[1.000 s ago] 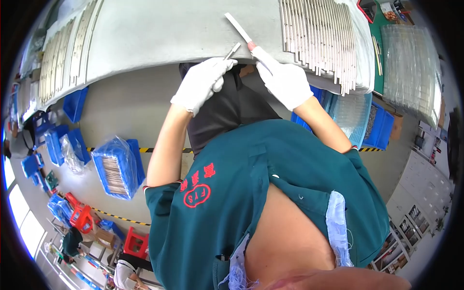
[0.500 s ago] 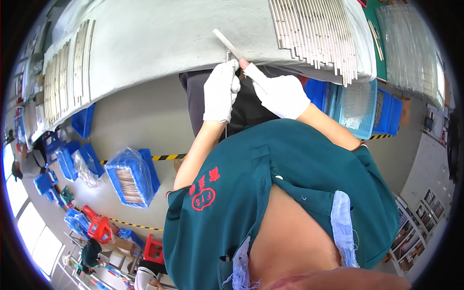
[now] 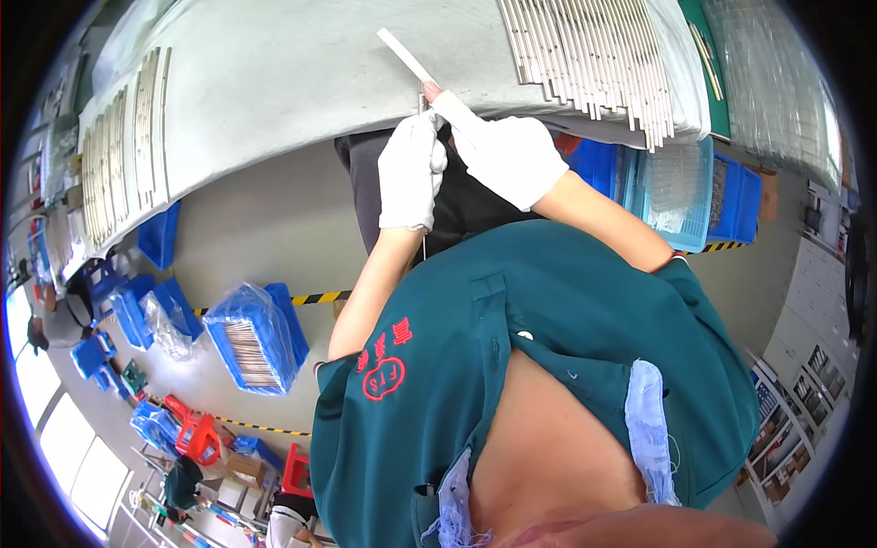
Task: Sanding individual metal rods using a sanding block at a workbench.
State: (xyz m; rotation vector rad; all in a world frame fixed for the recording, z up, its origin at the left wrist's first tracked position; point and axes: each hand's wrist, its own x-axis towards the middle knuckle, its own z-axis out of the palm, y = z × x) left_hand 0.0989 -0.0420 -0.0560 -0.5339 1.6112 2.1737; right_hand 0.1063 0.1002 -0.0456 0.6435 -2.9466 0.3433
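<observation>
Near the table's front edge, my left hand (image 3: pixel 410 173), in a white glove, is closed around a thin metal rod (image 3: pixel 422 103). The rod's tip shows above the fist, and a thin length of it appears below the wrist. My right hand (image 3: pixel 512 160) wears a white glove with bare fingertip skin showing. It pinches a narrow white flat strip (image 3: pixel 402 50), which slants up and left over the table (image 3: pixel 301 64). The two hands meet close to the rod's tip. Whether the strip touches the rod, I cannot tell.
Rows of metal rods lie on the table, one group (image 3: pixel 585 64) at right and another (image 3: pixel 114 169) at left. Blue bins (image 3: pixel 735 196) stand under the right side. A plastic-wrapped blue crate of rods (image 3: pixel 251 342) sits on the floor at left. Other people work farther back.
My right hand and the white strip have moved left and up past the rod's tip. My left hand keeps its hold and has shifted slightly left.
</observation>
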